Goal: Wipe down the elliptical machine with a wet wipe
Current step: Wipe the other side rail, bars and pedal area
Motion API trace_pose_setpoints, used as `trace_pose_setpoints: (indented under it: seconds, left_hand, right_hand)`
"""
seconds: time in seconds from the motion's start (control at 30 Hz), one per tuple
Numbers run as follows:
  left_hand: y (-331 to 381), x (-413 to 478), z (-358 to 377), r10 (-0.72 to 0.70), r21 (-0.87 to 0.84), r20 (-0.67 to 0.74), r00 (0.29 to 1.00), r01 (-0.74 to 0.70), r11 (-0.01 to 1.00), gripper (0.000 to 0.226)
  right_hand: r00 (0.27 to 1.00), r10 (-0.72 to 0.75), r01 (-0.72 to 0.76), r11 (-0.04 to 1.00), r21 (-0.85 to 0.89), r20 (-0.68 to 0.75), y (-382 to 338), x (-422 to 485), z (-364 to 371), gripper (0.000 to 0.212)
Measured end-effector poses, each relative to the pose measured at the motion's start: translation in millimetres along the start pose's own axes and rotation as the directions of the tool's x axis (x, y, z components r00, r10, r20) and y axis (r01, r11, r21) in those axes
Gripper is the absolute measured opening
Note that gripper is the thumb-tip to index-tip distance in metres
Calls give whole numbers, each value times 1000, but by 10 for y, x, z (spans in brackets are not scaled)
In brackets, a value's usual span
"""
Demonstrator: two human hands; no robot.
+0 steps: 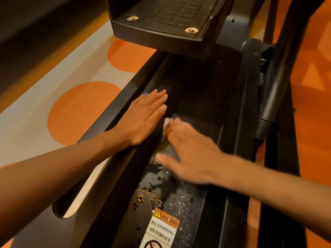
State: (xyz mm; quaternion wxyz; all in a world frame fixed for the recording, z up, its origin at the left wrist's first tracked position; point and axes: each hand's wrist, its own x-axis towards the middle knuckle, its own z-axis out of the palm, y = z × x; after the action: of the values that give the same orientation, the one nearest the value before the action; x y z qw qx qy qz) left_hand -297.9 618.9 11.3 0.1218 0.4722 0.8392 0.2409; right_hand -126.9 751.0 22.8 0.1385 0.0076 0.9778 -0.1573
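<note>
While left hand (143, 120) rests flat, right hand (193, 154) lies outstretched; wet wipe (166, 125) beneath it.

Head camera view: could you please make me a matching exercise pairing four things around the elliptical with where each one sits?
Things:
1. left hand
2. wet wipe
3. warning sticker
4. foot pedal

Places:
A. bottom edge of the picture
B. under the fingers of the right hand
C. flat on the left rail
D. top of the picture, raised over the track

Pairs: 1-C, 2-B, 3-A, 4-D
</note>
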Motion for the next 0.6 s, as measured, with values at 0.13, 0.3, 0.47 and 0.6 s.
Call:
trace_pose_setpoints:
  seconds: [0.13, 0.3, 0.47, 0.6]
  left_hand:
    - [-14, 9, 11, 1, -8, -3, 1000, -1, 1000, 65]
    - [21, -12, 0, -12, -17, 2, 1000, 12, 1000, 68]
    - [16, -5, 0, -11, -17, 2, 1000, 11, 1000, 65]
    - [-26, -1, 11, -1, -36, -13, 1000, 1, 999, 62]
  right_hand:
    - [996, -80, 82, 994, -68, 32, -10, -120, -9, 93]
    - [977, 211, -214, 973, -91, -41, 883, 674, -293, 88]
    - [979, 190, -195, 978, -72, -77, 533, 649, -163, 92]
    - [1000, -2, 3, 999, -33, 29, -213, -75, 43, 98]
